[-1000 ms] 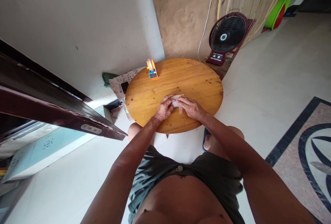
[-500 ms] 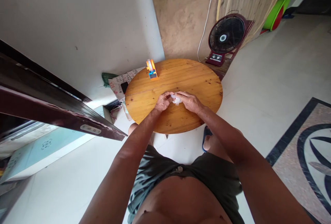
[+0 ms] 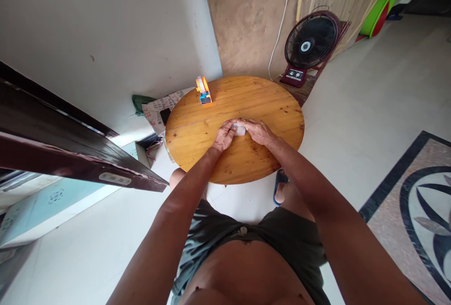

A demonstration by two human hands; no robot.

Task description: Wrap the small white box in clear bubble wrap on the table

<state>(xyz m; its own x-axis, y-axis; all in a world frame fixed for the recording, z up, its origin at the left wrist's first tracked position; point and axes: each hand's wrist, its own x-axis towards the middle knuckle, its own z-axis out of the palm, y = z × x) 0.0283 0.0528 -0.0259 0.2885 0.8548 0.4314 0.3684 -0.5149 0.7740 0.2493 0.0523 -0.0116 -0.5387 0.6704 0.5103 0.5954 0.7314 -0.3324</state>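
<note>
A small whitish, partly see-through packet [image 3: 239,129] lies between my hands over the middle of the round wooden table [image 3: 197,147]. My left hand [image 3: 224,135] closes on its left side, the thumb along its near face. From the other side my right hand [image 3: 258,131] grips its right edge, fingers reaching over the top. The fingers of both hands nearly meet at the packet's far edge. Its exact kind cannot be made out. Toward the table's far left edge stands an orange and blue tape dispenser [image 3: 204,91], apart from both hands.
A dark red fan [image 3: 310,44] stands behind the table on the right, its white cord [image 3: 282,25] along the wall. At left, a dark wooden door edge [image 3: 141,173] juts close to my left arm. A dark phone [image 3: 165,116] lies on printed cardboard [image 3: 151,111].
Both hands have lowered the packet to the tabletop, and it looks flatter and more squared than before. My view has shifted slightly.
</note>
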